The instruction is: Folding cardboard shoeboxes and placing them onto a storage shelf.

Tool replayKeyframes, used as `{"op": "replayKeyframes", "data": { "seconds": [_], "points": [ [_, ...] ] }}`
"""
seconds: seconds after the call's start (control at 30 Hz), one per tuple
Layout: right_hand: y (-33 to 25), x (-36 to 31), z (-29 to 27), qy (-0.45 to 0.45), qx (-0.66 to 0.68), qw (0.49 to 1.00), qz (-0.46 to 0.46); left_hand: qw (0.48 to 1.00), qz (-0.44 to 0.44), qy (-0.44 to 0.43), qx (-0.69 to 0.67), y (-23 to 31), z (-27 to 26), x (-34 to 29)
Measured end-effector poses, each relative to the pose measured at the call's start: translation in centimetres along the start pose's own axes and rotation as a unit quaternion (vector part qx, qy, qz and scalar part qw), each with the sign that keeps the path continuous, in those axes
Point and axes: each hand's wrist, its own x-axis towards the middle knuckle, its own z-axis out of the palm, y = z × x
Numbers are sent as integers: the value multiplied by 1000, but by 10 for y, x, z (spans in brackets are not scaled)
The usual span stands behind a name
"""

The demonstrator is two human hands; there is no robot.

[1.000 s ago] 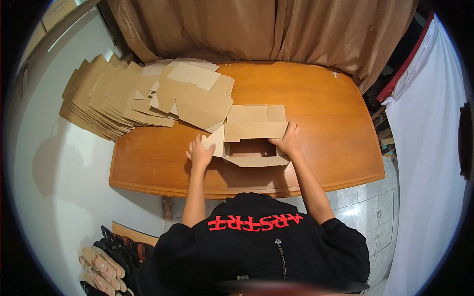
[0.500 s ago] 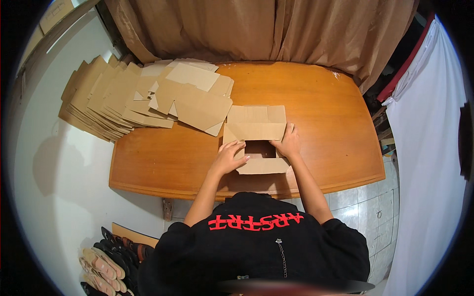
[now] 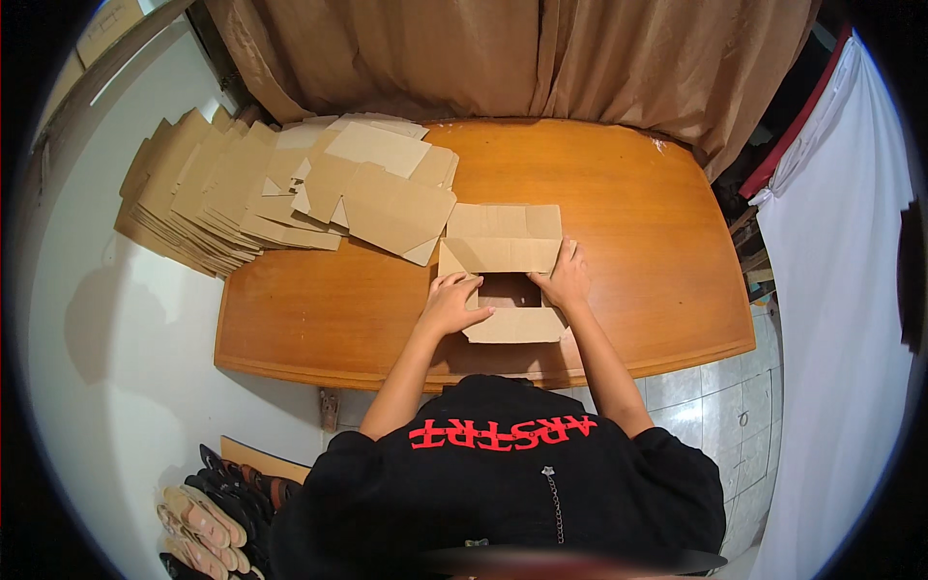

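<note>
Left hand [image 3: 448, 304] shifts inward as the cardboard box's [image 3: 507, 255] left flap folds in

Compared with one second ago, that hand sits further right, and the flap it was touching at the far left no longer spreads outward.

Nearest is the person's black shirt [image 3: 454, 493], printed in red across the top. Beside it at lower left, sandals [image 3: 203, 517] crowd together near the pale wall [image 3: 87, 290]; on the other side lies a tiled floor [image 3: 720, 425].

Beyond the shirt, the box stands on the near part of the wooden worktop [image 3: 628, 213], its top open. One flap leans toward the person, and a wider creased panel extends away on the far side. The left hand's fingers are clamped on the left side, thumb lying toward the near flap. The right hand [image 3: 570, 278] has its fingers clamped on the right side, thumb at the opening.

Just past the box's far left corner begins a sprawling stack of flattened cardboard [image 3: 319, 188], limiting room there; I cannot tell whether they touch. To the right, bare wood leaves space. White cloth [image 3: 831, 242] hangs past the worktop's right end, and a brown curtain [image 3: 483, 58] closes off the far edge.
</note>
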Motion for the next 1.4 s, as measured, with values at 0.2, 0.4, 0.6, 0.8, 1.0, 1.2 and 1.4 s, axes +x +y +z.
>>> {"op": "replayKeyframes", "data": {
  "seconds": [0.2,0.4,0.6,0.8,1.0,1.2,1.4],
  "points": [
    [2,2,-6,-30,37,999,1,991,-17,-102,-88,-5,-9,-9],
    [22,15,8,-47,181,982,7,976,-40,-179,-117,-4,-27,-20],
    [45,32,25,-91,356,930,20,985,-104,31,-133,-23,7,2],
    [26,17,10,-74,216,973,-5,961,-163,209,-78,-11,24,23],
    [11,6,2,-47,81,996,4,956,-219,191,-38,2,24,25],
    [7,4,3,-29,47,998,0,954,-235,185,-16,3,24,26],
    [6,3,-5,-27,54,998,11,945,-242,197,-101,-5,18,26]
  ]
}}
